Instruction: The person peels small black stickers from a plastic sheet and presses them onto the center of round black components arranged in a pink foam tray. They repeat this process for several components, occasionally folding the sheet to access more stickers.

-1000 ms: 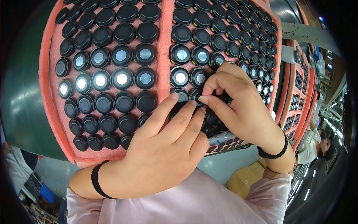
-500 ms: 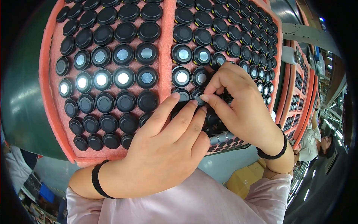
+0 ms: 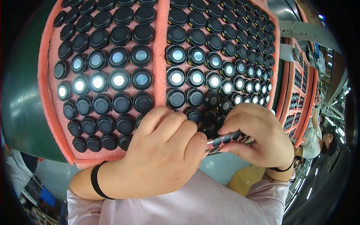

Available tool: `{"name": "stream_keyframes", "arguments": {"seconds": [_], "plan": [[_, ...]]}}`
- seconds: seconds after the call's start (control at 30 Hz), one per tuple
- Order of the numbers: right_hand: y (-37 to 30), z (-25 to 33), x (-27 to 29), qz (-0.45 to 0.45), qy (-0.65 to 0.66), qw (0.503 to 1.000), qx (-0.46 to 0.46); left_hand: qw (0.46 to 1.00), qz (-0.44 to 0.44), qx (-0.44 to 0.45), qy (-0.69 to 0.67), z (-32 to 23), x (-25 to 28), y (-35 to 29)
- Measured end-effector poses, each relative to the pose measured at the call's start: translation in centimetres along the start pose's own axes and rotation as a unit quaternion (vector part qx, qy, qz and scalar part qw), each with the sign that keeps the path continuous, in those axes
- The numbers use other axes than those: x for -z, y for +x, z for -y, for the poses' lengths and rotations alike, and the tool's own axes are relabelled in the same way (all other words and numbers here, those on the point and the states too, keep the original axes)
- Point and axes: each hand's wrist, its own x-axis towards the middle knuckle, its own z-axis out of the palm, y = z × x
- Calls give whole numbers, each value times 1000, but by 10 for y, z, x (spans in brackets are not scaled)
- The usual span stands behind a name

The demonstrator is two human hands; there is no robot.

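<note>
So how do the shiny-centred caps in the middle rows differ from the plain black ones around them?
The shiny-centred caps show a bright reflective disc in the middle; the plain black caps are dark all over. The shiny ones fill only the middle rows, while the black ones fill the rows above and below. Both are round with black rims, seated in the pink foam tray.

At three o'clock I see more pink trays (image 3: 300, 93) lined up, and a person (image 3: 313, 140) sits past them. A green surface (image 3: 22, 93) is at nine o'clock.

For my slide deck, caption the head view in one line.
Two hands, left hand and right hand, hold a dotted strip over pink foam trays of black round parts.
</note>
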Motion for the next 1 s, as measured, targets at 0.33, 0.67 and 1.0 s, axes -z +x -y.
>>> {"name": "stream_keyframes", "arguments": {"seconds": [0.33, 0.67, 1.0], "plan": [[-5, 5, -11, -72, -16, 997, 21, 998, 1, -10, -67, 2, -1, -1], [1, 5, -28, -105, -58, 991, 62, 995, -76, -48, 45, 4, -13, 3], [5, 2, -32, -127, -70, 986, 80, 999, 5, -18, 27, 0, 1, 2]]}}
